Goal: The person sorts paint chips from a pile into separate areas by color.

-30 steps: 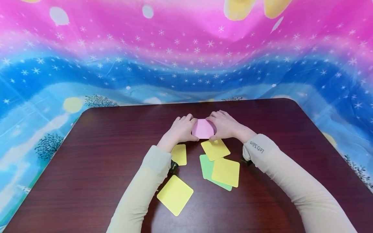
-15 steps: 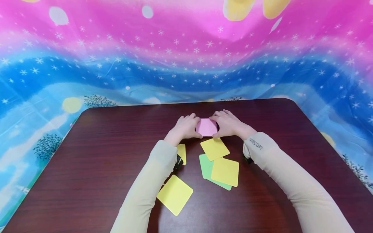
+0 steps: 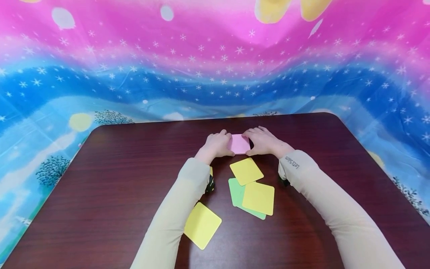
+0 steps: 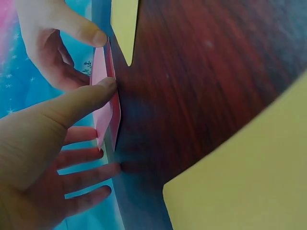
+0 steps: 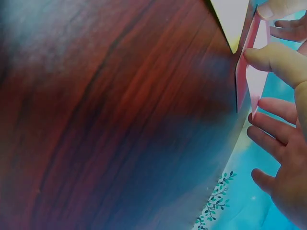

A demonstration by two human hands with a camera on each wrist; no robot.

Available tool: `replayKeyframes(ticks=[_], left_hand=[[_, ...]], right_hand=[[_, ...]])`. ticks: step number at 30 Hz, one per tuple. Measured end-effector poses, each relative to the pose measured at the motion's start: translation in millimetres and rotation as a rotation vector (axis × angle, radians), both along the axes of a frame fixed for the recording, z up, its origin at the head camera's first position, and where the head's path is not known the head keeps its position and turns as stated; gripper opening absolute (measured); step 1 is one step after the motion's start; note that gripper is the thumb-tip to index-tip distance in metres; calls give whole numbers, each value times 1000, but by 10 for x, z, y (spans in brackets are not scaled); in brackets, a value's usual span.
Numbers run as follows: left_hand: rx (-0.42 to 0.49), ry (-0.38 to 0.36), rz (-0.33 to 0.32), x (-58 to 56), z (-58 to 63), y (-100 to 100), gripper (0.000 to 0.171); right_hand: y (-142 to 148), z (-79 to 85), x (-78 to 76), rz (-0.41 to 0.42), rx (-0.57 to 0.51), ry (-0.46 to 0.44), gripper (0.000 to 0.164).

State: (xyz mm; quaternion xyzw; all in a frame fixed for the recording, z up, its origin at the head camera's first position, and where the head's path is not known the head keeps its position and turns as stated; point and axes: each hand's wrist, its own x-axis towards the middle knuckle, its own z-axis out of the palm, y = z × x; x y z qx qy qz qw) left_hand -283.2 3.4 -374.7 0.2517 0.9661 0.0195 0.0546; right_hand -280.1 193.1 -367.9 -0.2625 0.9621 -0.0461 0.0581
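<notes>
In the head view, a square pink card [image 3: 240,144] is held flat between both hands near the far side of the table. My left hand [image 3: 218,145] pinches its left side, thumb at the near edge and fingers at the far one. The right hand [image 3: 263,141] grips the opposite side the same way. Seen edge-on in the left wrist view, the upper pink card [image 4: 99,79] sits over a second pink layer [image 4: 115,115] with a narrow gap between them. Just nearer than the hands lies a yellow card [image 3: 246,171].
Another yellow card [image 3: 258,198] partly covers a green card [image 3: 237,192]. A further yellow card [image 3: 203,226] lies beside the left forearm, which overlaps its corner. Most of one more is hidden behind the left wrist. A patterned cloth [image 3: 201,56] hangs beyond the dark wooden table [image 3: 134,179].
Both hands and the pink card have shifted slightly away from me, the left hand also to the right. The left sleeve now covers more of the yellow cards near it.
</notes>
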Motion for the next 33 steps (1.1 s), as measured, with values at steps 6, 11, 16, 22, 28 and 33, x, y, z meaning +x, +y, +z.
replayKeyframes(ticks=[6,11,16,22,28,33], left_hand=[[-13,-7,15,-8,17,28,70],[4,-42,31,-3,8,13,67],[23,-75,16,1,0,-12,61],[33,-87,26,11,5,-17,59],[40,-95,35,33,-19,-11,65],[41,-80,54,47,-17,-10,69]], right_hand=[[8,-4,-8,-10,16,-43,66],[12,-8,-20,-10,6,-105,65],[24,-6,-23,-9,12,-152,64],[17,1,-13,6,35,-176,66],[27,-31,5,3,38,-180,69],[19,-21,36,-14,28,-169,75]])
